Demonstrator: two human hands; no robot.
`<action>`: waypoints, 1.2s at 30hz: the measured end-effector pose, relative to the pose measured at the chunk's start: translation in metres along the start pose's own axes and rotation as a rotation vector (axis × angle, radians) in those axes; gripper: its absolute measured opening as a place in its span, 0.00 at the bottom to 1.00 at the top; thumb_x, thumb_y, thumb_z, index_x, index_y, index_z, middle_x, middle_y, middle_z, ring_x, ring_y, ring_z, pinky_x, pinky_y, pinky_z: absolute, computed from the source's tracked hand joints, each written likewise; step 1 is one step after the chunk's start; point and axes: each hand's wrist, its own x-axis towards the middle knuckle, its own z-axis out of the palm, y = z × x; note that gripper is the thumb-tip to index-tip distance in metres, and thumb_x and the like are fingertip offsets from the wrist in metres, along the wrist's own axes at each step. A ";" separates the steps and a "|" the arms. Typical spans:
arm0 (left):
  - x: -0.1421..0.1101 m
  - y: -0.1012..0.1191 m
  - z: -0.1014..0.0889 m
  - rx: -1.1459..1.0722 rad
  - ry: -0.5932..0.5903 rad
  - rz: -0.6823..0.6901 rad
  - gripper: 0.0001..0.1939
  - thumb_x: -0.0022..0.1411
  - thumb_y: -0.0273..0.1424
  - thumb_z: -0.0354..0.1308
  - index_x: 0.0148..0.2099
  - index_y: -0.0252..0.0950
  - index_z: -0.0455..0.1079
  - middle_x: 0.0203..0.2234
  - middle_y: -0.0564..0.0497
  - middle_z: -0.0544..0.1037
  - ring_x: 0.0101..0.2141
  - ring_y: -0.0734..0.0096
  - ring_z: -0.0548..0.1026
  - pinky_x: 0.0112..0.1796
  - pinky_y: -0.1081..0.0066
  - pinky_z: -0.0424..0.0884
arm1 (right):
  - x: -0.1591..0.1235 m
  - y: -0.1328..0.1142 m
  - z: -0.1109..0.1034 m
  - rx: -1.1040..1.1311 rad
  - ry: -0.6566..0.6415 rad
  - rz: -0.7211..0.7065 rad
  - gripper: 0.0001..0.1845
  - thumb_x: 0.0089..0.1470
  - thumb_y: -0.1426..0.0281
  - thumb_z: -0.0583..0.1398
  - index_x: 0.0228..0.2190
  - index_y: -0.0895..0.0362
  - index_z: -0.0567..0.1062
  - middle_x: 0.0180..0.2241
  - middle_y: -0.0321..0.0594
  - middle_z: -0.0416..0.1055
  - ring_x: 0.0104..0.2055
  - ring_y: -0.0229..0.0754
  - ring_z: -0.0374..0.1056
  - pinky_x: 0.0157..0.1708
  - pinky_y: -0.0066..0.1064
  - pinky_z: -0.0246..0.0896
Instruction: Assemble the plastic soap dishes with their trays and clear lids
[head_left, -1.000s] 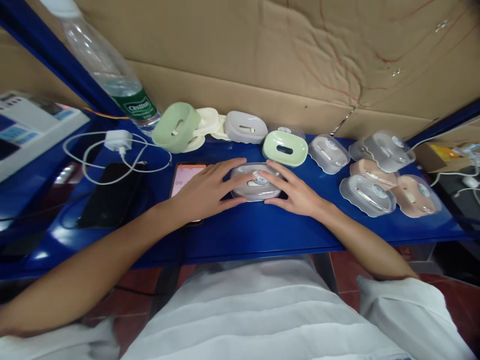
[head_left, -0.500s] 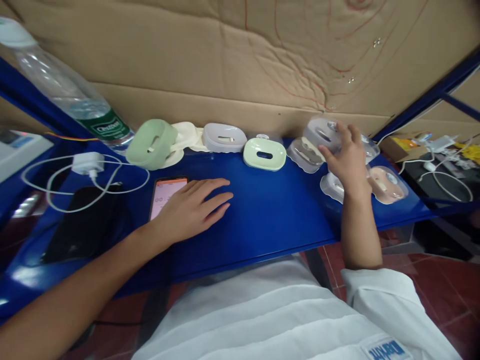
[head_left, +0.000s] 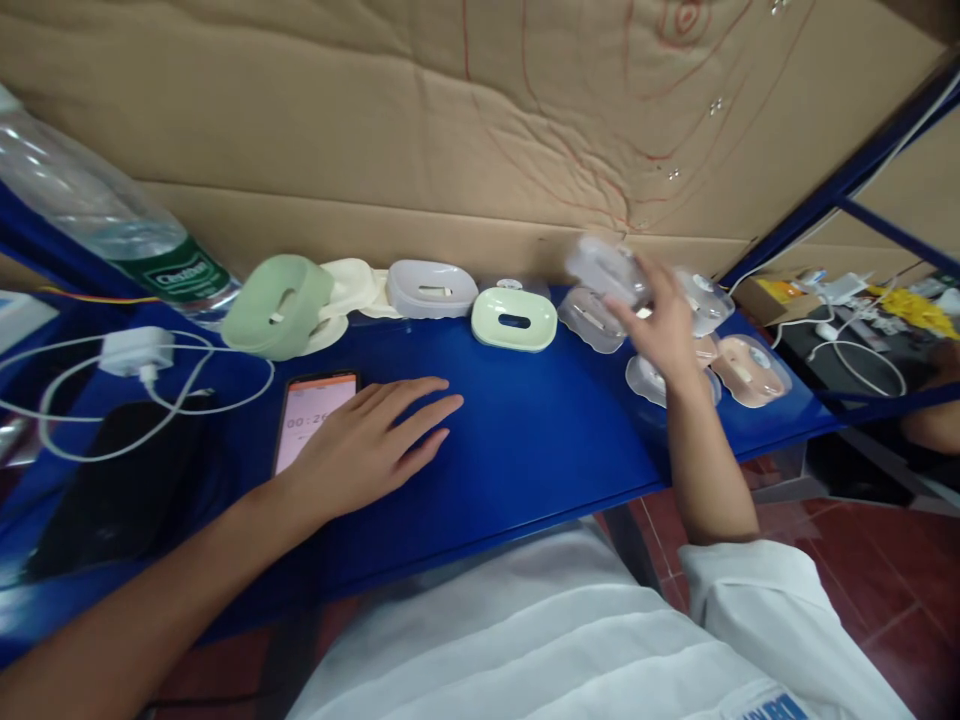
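My right hand [head_left: 661, 325] holds a pale grey oval soap dish [head_left: 604, 268] raised and tilted above the right part of the blue shelf; motion blurs the dish. Under it rests another clear-wrapped grey soap dish [head_left: 592, 318]. More packaged ones lie beside my right wrist, among them a peach soap dish [head_left: 750, 370]. My left hand [head_left: 367, 440] lies with fingers stretched out and holds nothing, partly covering a phone [head_left: 294, 412] that shows a timer. A light green soap dish [head_left: 514, 335] with a slot sits between my hands, near the back.
Along the back stand a darker green dish [head_left: 274, 305], cream pieces [head_left: 349, 285] and a grey dish [head_left: 431, 290]. At left are a water bottle [head_left: 169, 265], a white charger [head_left: 136, 352] with coiled cable, and a black phone-like slab [head_left: 120, 480]. Cardboard [head_left: 337, 130] forms the back wall.
My right hand has moved left and tilted the grey soap dish further. My left hand stays stretched out on the shelf. The whole view has shifted slightly.
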 end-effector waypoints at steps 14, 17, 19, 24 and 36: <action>-0.003 0.000 0.007 -0.166 -0.103 -0.160 0.33 0.76 0.45 0.63 0.77 0.43 0.63 0.74 0.35 0.66 0.68 0.37 0.73 0.65 0.42 0.75 | -0.049 -0.108 0.049 0.298 -0.522 -0.704 0.43 0.72 0.44 0.61 0.78 0.47 0.61 0.82 0.49 0.47 0.84 0.58 0.44 0.79 0.58 0.50; -0.005 -0.002 0.009 -0.169 -0.145 -0.188 0.31 0.76 0.46 0.62 0.75 0.42 0.67 0.75 0.36 0.66 0.68 0.37 0.73 0.65 0.42 0.76 | -0.024 -0.080 0.034 0.049 -0.352 -0.426 0.38 0.75 0.48 0.57 0.77 0.46 0.62 0.82 0.48 0.49 0.83 0.63 0.44 0.79 0.66 0.44; -0.007 -0.003 0.010 -0.180 -0.181 -0.218 0.32 0.75 0.49 0.63 0.74 0.44 0.68 0.75 0.37 0.65 0.68 0.37 0.72 0.64 0.42 0.77 | -0.007 -0.058 0.027 -0.175 -0.201 -0.091 0.34 0.77 0.55 0.54 0.76 0.55 0.63 0.78 0.57 0.57 0.80 0.67 0.53 0.75 0.67 0.50; -0.012 -0.006 0.013 -0.271 -0.298 -0.294 0.35 0.72 0.54 0.65 0.72 0.44 0.68 0.76 0.37 0.63 0.70 0.36 0.70 0.65 0.41 0.76 | 0.015 -0.018 0.027 -0.543 -0.273 0.437 0.25 0.74 0.62 0.57 0.60 0.67 0.79 0.56 0.69 0.80 0.61 0.69 0.76 0.64 0.63 0.61; 0.009 -0.018 -0.015 -0.339 0.341 -0.389 0.37 0.71 0.51 0.69 0.73 0.47 0.60 0.71 0.45 0.68 0.73 0.48 0.67 0.72 0.41 0.68 | -0.028 -0.080 0.004 0.242 -0.092 -0.508 0.12 0.75 0.62 0.62 0.53 0.51 0.82 0.50 0.45 0.84 0.55 0.52 0.78 0.65 0.53 0.69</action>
